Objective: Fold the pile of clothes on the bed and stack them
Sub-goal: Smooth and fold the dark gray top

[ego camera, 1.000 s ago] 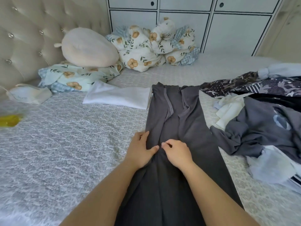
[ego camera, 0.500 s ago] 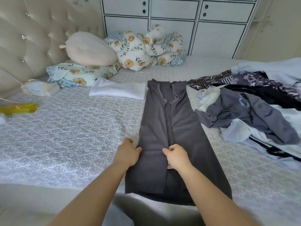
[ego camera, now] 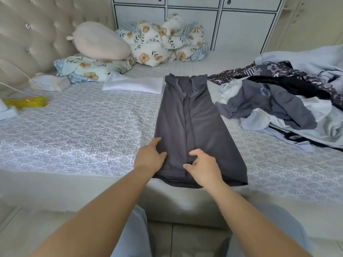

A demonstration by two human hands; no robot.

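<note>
A dark grey garment (ego camera: 196,123) lies flat in a long strip on the bed (ego camera: 78,130), its near end at the bed's front edge. My left hand (ego camera: 150,157) rests on the garment's near left edge, fingers spread on the cloth. My right hand (ego camera: 202,166) sits at the middle fold near the hem, fingers curled and pinching the fabric. A folded white piece (ego camera: 133,84) lies beyond, left of the garment's far end. A pile of unfolded clothes (ego camera: 282,101) in grey, pale blue and dark prints covers the right side.
Floral pillows (ego camera: 92,70) and a bundled floral quilt (ego camera: 163,41) lie at the headboard, with a cream plush cushion (ego camera: 100,40) on top. A white pouch (ego camera: 49,83) and a yellow object (ego camera: 27,102) sit at far left. White cabinets stand behind.
Both hands have slid along the grey garment toward its near hem, and the view has pulled back so the bed's front edge and my legs show.
</note>
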